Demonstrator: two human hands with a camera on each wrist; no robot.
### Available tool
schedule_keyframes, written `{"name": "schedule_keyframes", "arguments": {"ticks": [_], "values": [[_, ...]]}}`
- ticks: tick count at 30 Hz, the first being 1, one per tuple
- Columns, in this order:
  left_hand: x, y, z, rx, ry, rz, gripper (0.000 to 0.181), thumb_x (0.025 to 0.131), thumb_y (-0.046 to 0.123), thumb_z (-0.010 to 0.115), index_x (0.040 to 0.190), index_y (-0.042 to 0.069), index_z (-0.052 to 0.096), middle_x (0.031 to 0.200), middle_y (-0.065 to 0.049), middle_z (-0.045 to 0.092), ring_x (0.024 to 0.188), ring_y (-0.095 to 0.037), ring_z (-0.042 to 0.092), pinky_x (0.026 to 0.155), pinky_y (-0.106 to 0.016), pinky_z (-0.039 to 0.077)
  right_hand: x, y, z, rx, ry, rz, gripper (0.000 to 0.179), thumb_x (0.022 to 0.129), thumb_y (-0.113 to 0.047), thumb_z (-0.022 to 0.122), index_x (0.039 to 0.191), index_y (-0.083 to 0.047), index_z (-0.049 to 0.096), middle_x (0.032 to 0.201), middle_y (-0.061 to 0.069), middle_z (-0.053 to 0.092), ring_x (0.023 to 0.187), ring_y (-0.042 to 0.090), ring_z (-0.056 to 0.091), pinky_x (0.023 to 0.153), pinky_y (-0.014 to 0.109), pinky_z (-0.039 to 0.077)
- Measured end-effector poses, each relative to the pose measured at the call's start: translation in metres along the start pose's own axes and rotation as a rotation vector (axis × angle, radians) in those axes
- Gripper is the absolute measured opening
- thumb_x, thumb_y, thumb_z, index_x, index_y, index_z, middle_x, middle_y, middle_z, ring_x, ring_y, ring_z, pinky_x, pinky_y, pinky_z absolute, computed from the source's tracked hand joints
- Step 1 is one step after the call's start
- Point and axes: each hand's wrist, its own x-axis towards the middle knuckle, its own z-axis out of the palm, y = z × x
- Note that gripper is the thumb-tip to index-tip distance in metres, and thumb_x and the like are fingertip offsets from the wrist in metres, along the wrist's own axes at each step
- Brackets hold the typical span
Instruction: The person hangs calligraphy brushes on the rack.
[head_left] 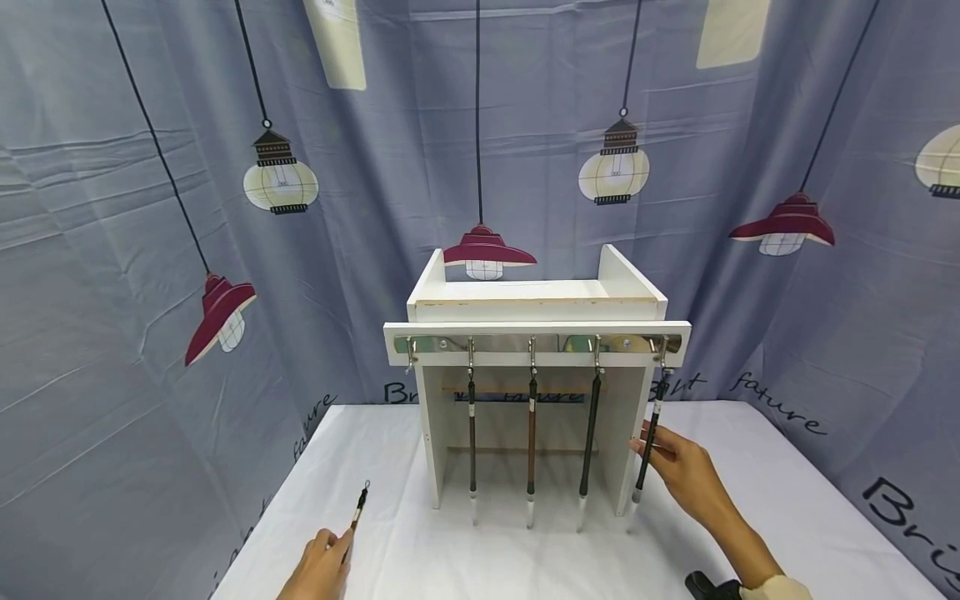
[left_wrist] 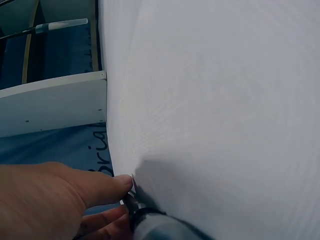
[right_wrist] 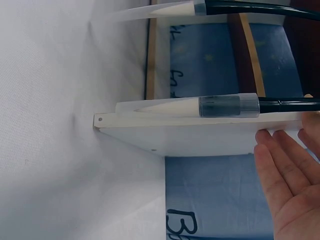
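Low on the left of the head view, my left hand (head_left: 318, 567) holds a calligraphy brush (head_left: 360, 508), its hanging loop pointing up and away. In the left wrist view, the thumb (left_wrist: 117, 186) and fingers pinch the brush, partly hidden by the hand. On the right, my right hand (head_left: 686, 471) pinches the handle of the rightmost hanging brush (head_left: 657, 410), with fingertips on both sides. A clear cap (right_wrist: 230, 106) covers its pale bristles. Several capped brushes, such as the middle one (head_left: 532, 442), hang from hooks on a white rail (head_left: 540, 360).
The rail fronts a white wooden shelf unit (head_left: 540, 311) standing on a white-covered table (head_left: 375, 442). The leftmost hook (head_left: 410, 354) carries no brush. A grey-blue curtain (head_left: 360, 292) with printed lamps surrounds the table's back and sides.
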Motion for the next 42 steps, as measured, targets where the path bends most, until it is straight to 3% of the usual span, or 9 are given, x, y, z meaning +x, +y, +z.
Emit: {"name": "schedule_keyframes", "arguments": {"ticks": [8,12,23,32,38,42], "values": [[-0.002,0.004,0.006,0.061,0.109,0.103,0.043,0.088,-0.014,0.071,0.131,-0.015,0.064,0.098,-0.012,0.053,0.084,-0.023,0.053,0.073,-0.039,0.056,0.000,0.001,0.000,-0.009,0.011,-0.005,0.064,0.107,-0.039,0.063,0.148,0.009,0.054,0.140,0.031,0.063,0.124,0.049,0.066,0.099,0.063,0.056],[-0.002,0.009,0.007,0.082,0.119,0.076,0.040,0.090,-0.017,0.067,0.129,-0.016,0.065,0.097,-0.013,0.052,0.083,-0.023,0.052,0.073,-0.038,0.056,-0.002,0.002,0.001,0.005,0.017,-0.010,0.064,0.107,-0.039,0.063,0.148,0.009,0.054,0.140,0.031,0.062,0.125,0.049,0.066,0.101,0.064,0.055],[-0.001,0.015,0.005,0.109,0.147,0.039,0.035,0.087,-0.011,0.076,0.122,-0.012,0.072,0.094,-0.016,0.057,0.081,-0.027,0.060,0.073,-0.043,0.059,-0.001,0.001,0.000,0.015,-0.007,0.008,0.064,0.107,-0.041,0.063,0.148,0.007,0.054,0.138,0.030,0.065,0.124,0.049,0.066,0.100,0.065,0.054],[0.002,0.015,0.003,0.083,0.149,0.019,0.036,0.087,-0.012,0.074,0.122,-0.011,0.072,0.093,-0.016,0.058,0.081,-0.028,0.062,0.074,-0.045,0.061,0.000,0.003,0.000,-0.003,0.011,-0.011,0.064,0.107,-0.040,0.063,0.148,0.008,0.054,0.137,0.030,0.065,0.123,0.048,0.067,0.100,0.064,0.055],[0.003,0.013,0.003,0.052,0.117,0.021,0.036,0.086,-0.014,0.073,0.122,-0.012,0.072,0.091,-0.017,0.057,0.080,-0.029,0.062,0.073,-0.044,0.060,-0.001,0.002,0.000,0.003,0.012,-0.010,0.065,0.107,-0.042,0.063,0.148,0.008,0.054,0.137,0.030,0.065,0.123,0.049,0.066,0.100,0.065,0.055],[0.003,0.010,0.003,0.023,0.145,0.043,0.038,0.083,-0.017,0.073,0.121,-0.012,0.072,0.089,-0.016,0.058,0.077,-0.028,0.061,0.070,-0.043,0.059,-0.001,0.002,0.000,0.001,0.011,-0.007,0.066,0.107,-0.042,0.063,0.149,0.008,0.053,0.138,0.031,0.064,0.123,0.049,0.066,0.100,0.064,0.055]]}}
